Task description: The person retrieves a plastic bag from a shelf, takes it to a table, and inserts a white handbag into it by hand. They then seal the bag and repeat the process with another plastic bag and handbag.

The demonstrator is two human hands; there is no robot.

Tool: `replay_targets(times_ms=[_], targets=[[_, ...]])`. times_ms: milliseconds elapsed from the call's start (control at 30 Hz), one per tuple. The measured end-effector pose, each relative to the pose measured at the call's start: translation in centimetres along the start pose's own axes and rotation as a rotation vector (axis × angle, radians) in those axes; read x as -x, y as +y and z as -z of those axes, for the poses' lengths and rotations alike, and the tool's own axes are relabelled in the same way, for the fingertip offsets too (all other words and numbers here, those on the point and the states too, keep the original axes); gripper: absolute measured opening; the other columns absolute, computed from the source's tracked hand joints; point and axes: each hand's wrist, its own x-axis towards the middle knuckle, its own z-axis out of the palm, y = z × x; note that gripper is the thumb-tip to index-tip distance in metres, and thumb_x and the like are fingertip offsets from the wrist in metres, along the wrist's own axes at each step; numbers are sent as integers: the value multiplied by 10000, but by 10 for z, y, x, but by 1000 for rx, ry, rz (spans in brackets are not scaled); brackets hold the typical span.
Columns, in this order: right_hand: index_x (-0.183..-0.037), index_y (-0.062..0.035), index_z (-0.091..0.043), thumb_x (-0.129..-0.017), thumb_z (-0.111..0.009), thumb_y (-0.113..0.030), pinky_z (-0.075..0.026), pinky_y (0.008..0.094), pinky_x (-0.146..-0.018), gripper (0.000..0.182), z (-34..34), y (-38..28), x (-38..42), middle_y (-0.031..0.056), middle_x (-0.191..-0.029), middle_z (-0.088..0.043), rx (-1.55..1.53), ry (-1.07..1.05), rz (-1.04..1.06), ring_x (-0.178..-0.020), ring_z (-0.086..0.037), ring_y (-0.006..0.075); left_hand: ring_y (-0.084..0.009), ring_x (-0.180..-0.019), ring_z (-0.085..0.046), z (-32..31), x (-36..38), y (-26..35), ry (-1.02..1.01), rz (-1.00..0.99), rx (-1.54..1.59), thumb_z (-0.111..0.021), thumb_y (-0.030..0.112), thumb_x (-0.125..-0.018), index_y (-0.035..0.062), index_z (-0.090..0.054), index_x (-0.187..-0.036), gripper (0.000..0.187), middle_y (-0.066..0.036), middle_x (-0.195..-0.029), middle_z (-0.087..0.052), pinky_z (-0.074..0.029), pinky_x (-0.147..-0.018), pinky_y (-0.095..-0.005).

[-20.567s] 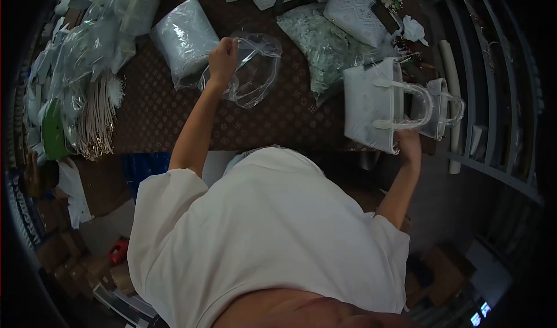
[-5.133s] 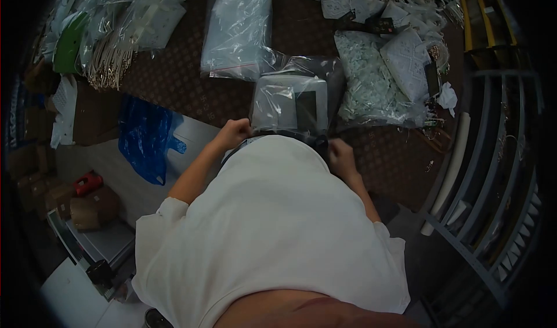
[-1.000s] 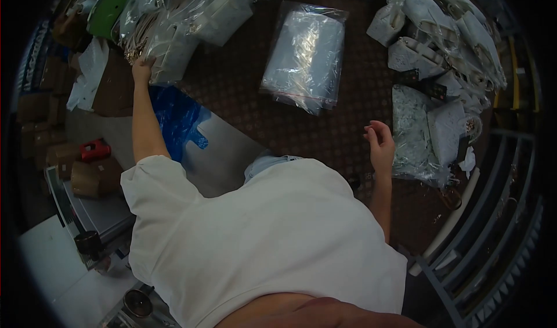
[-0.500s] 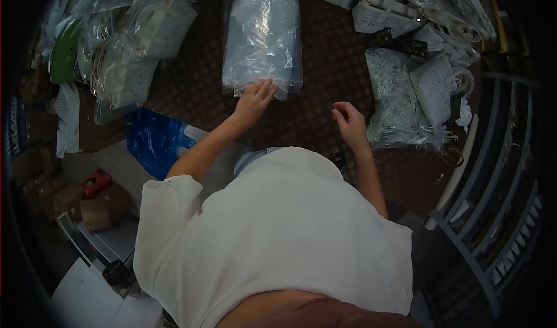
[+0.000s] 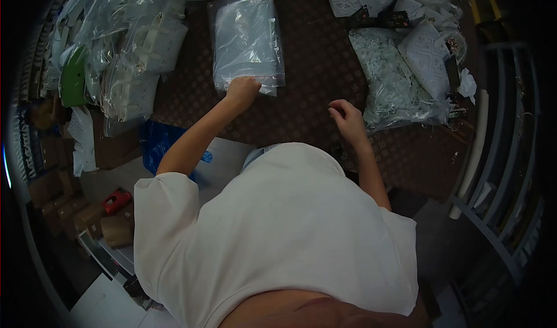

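Hidden under the curled left hand (image 5: 243, 91): part of the near edge of the stack of clear plastic bags (image 5: 246, 43), flat on the brown table (image 5: 313, 55). Fingertips of that hand out of sight, fingers closed against the edge; hard to tell if pinching any film. Right hand (image 5: 350, 120) over the table, just left of the sack of pale scraps (image 5: 386, 75), fingers bent and partly open, thumb apart. Cut off by the top border: wrapped handbags (image 5: 148, 43) at left, more pale handbags (image 5: 360, 0) at right. Too dim for detail: cartons (image 5: 118, 231) below at left. Counted: 2 hands, 1 stack with layers too blended to number, 1 sack, 1 patterned white handbag (image 5: 425, 58) against it, 1 green piece (image 5: 73, 78), 1 blue bag (image 5: 159, 145), 1 red object (image 5: 117, 202), 1 crumpled white paper (image 5: 467, 86). Overlapping handbags impossible to count.
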Motion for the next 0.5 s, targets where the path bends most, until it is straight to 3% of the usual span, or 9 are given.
replay_targets(times_ms=[33,67,133,233,300,367,433,467,500], targets=[[-913,7,-572,-795,-580,-80,-458,243,-622,148,0,2,4,78,-807,-613,5,-3,6,-703,-577,122,-309,-800,-580,15,-1,6,-141,107,-65,-630,116,-637,61,-587,-701,95,-111,-762,-576,-462,-643,-406],[-913,7,-572,-795,-580,-80,-458,243,-622,148,0,1,8,78,-807,-613,0,6,9,-703,-577,122,-309,-800,-580,25,-2,8,-138,102,-73,-630,116,-637,61,-587,-701,95,-111,-762,-576,-462,-643,-406],[-888,5,-577,-770,-584,-79,-466,283,-634,145,2,-1,16,116,-819,-609,-12,3,-1,-725,-595,201,-284,-730,-608,42,-10,8,-33,18,9,-630,129,-668,78,-610,-708,67,-105,-755,-602,-477,-603,-383],[-885,1,-576,-756,-603,-82,-469,283,-641,156,3,1,24,108,-793,-611,-29,14,12,-717,-598,197,-300,-723,-592,64,-24,8,-133,15,148,-654,149,-666,57,-575,-712,130,-119,-750,-586,-460,-591,-396],[-964,-11,-554,-748,-626,-95,-467,273,-680,243,4,-6,24,100,-851,-606,-50,-22,12,-766,-587,177,-327,-678,-570,103,-29,29,203,-109,350,-653,138,-685,23,-517,-712,180,-131,-723,-566,-434,-558,-401],[-1097,-31,-499,-716,-667,-123,-469,280,-738,426,-2,-16,24,117,-977,-575,-98,-9,102,-862,-571,192,-260,-610,-546,156,-30,56,511,-164,552,-639,73,-719,6,-485,-710,168,-116,-678,-525,-418,-525,-325],[-1150,-37,-466,-694,-685,-138,-474,297,-757,516,-18,-33,18,142,-1047,-549,-125,56,196,-910,-565,227,-302,-615,-558,188,-33,66,744,-152,482,-623,142,-754,11,-472,-744,201,-127,-701,-547,-421,-537,-390],[-1192,-38,-427,-685,-695,-152,-469,302,-778,584,-26,-43,14,151,-1115,-506,-41,163,359,-951,-544,233,-302,-615,-558,195,-35,69,747,-156,482,-623,142,-754,11,-472,-744,201,-127,-701,-547,-421,-537,-390],[-1233,-38,-388,-677,-705,-166,-465,308,-800,653,-32,-51,10,161,-1183,-463,45,272,522,-993,-524,239,-205,-587,-517,201,-39,70,838,-133,597,-621,123,-770,9,-478,-742,185,-86,-672,-526,-402,-513,-318]])
